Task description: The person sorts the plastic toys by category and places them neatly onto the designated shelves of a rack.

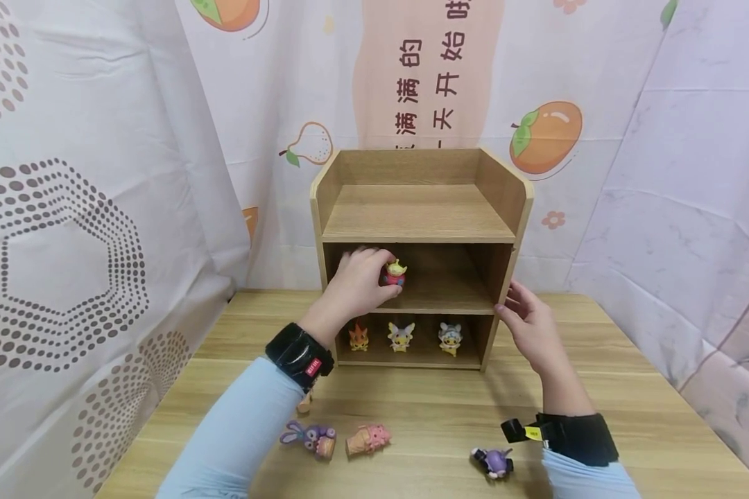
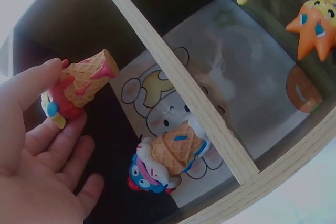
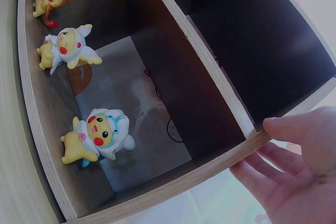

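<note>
My left hand (image 1: 357,281) pinches a small alien ice-cream-cone figurine (image 1: 396,274) between thumb and fingers, inside the middle compartment of a wooden shelf unit (image 1: 412,211). In the left wrist view its waffle cone faces away from the palm. Near it on the middle shelf sits a blue-and-white cone figurine (image 2: 178,148), which the left hand hides in the head view. My right hand (image 1: 533,333) grips the unit's right side panel, thumb on the front edge, fingers outside. Along the bottom compartment stand an orange-hooded figurine (image 1: 358,338), a grey-and-white-hooded one (image 1: 400,337) and a white-and-teal-hooded one (image 1: 450,338).
On the wooden table (image 1: 424,409) in front lie a purple rabbit figurine (image 1: 312,436), a pink cone figurine (image 1: 368,439) and a purple-and-black figurine (image 1: 494,462). A tan piece (image 1: 304,403) is mostly hidden by the left wrist. Printed curtains (image 1: 274,229) hang behind.
</note>
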`<act>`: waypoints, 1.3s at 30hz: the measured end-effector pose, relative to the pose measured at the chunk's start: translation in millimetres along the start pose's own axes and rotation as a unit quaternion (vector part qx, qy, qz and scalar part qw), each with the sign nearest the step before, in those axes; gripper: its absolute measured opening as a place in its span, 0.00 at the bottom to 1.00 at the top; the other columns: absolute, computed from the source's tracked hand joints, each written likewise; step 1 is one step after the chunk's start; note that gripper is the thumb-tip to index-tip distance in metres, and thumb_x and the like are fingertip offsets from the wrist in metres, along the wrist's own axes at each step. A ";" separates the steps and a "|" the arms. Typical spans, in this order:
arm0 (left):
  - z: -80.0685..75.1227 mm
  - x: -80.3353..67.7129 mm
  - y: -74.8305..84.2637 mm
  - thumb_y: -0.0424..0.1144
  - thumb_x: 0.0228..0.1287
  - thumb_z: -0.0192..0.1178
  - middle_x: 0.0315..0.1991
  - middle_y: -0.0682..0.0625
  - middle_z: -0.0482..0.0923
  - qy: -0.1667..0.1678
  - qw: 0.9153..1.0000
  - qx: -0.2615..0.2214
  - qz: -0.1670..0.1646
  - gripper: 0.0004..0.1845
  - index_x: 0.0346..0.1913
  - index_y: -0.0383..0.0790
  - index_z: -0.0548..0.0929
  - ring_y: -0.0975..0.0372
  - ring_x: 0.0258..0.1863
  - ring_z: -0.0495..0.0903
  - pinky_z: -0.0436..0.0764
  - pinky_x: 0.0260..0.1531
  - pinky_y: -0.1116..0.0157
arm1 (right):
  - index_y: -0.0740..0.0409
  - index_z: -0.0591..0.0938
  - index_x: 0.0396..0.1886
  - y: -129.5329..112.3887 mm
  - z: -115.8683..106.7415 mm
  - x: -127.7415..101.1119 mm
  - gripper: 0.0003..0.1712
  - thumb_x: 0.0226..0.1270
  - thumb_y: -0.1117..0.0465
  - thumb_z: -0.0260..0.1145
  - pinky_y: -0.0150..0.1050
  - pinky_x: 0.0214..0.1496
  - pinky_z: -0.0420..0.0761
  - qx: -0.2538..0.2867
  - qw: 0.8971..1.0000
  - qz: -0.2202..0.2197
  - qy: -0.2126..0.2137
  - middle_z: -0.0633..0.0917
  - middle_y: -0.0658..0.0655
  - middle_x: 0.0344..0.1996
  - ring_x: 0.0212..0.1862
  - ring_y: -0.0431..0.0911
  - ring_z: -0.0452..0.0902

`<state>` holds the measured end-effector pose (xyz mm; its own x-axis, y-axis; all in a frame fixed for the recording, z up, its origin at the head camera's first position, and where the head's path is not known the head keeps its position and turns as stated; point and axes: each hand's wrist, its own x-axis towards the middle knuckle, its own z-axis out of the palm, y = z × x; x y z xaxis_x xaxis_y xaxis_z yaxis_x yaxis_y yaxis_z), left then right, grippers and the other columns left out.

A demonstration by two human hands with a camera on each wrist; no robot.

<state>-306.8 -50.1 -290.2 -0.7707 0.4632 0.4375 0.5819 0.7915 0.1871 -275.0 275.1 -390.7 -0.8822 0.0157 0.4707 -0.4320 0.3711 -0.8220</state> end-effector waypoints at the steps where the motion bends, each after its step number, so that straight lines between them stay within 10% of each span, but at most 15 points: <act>1: 0.0 2.0 -0.5 0.51 0.61 0.73 0.49 0.50 0.83 -0.002 1.000 0.003 -0.010 0.26 0.58 0.43 0.81 0.53 0.55 0.77 0.70 0.59 0.46 | 0.67 0.62 0.78 0.0 -0.1 -0.1 0.34 0.76 0.68 0.61 0.19 0.52 0.73 0.001 1.000 0.000 0.000 0.72 0.74 0.66 0.66 0.67 0.70; 15: 2.0 22.7 -11.2 0.50 0.59 0.75 0.46 0.52 0.84 -0.032 0.996 0.003 -0.079 0.21 0.52 0.44 0.85 0.56 0.54 0.78 0.51 0.71 0.41 | 0.67 0.61 0.78 -1.3 -0.7 -0.9 0.36 0.76 0.65 0.63 0.20 0.54 0.73 -0.009 1.000 0.005 -0.006 0.72 0.73 0.67 0.67 0.67 0.69; 39: 13.9 26.7 -13.6 0.49 0.58 0.74 0.42 0.53 0.79 -0.065 0.989 0.013 -0.130 0.19 0.48 0.47 0.81 0.53 0.55 0.74 0.52 0.68 0.38 | 0.61 0.61 0.79 -2.0 -1.5 -1.2 0.41 0.72 0.63 0.68 0.19 0.52 0.73 -0.010 1.000 -0.005 -0.017 0.72 0.69 0.68 0.69 0.64 0.67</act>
<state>-338.9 -43.0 -293.4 -0.9215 0.2885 0.2600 0.3536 0.9001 0.2546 -272.9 275.7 -389.2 -0.8838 -0.0186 0.4675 -0.4369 0.3902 -0.8104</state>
